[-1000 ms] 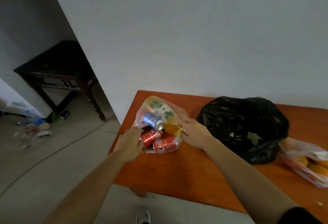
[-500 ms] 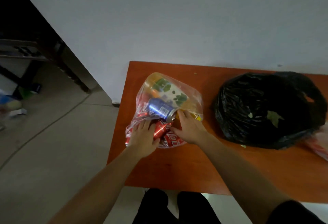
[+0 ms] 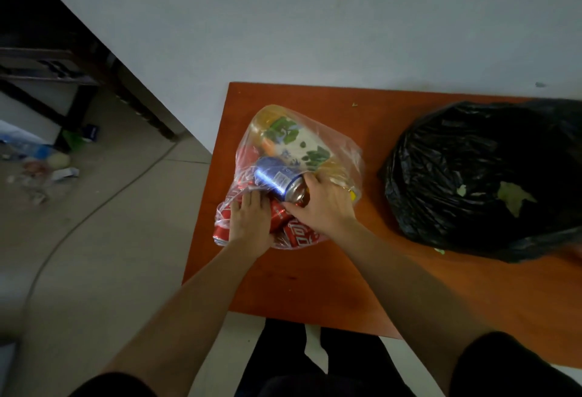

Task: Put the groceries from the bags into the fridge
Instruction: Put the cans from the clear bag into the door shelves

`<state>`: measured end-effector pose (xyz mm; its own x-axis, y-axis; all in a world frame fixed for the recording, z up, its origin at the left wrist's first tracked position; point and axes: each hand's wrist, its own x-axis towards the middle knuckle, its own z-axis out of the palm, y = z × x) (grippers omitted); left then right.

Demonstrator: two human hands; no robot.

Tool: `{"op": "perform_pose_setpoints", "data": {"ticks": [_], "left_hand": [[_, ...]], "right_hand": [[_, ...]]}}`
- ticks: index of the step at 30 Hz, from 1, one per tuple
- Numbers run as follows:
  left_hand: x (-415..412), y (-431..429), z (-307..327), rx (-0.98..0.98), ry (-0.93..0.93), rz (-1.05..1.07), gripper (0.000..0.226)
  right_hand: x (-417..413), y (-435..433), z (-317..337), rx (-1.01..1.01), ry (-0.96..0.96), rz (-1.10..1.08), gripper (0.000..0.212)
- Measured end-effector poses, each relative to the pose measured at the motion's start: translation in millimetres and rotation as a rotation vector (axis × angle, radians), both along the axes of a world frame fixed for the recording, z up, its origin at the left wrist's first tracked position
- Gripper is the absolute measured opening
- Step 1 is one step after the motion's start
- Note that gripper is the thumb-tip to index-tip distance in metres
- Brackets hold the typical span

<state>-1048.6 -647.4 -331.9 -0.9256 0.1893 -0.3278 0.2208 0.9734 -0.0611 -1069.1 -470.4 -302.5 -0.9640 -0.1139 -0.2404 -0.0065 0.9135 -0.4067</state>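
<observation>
Several red cans and a blue can lie in a clear bag on the table, at its left end. The right hand pinches the blue can's top; the left hand lies flat, covering some. The black bag is cut off, its contents hidden.

The left hand is covering the middles of the red metal drink cans under its fingers, making their number unclear. The right hand is wrapping its fingers round the end of the blue cylindrical metal drink can, masking its top. Well right of those fingers, the crinkled black plastic bag is running off the edge and concealing its contents. Far left of the fingers, the small pale floor litter is blurring beyond telling.
</observation>
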Motion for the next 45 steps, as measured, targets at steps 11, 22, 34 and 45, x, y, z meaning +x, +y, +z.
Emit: {"op": "perform_pose_setpoints", "data": {"ticks": [11, 22, 34, 45], "left_hand": [[15, -2, 63, 0.265, -0.057, 0.2, 0.09], [-8, 27, 142, 0.753, 0.231, 0.15, 0.083], [49, 141, 159, 0.78, -0.032, -0.138, 0.078], [275, 285, 233, 1.1, -0.191, -0.683, 0.082]], "right_hand": [[14, 47, 47, -0.449, 0.161, -0.279, 0.055], [77, 93, 115, -0.654, 0.438, -0.915, 0.046], [269, 137, 144, -0.414, 0.733, -1.375, 0.047], [529, 168, 181, -0.165, 0.929, -1.674, 0.05]]}}
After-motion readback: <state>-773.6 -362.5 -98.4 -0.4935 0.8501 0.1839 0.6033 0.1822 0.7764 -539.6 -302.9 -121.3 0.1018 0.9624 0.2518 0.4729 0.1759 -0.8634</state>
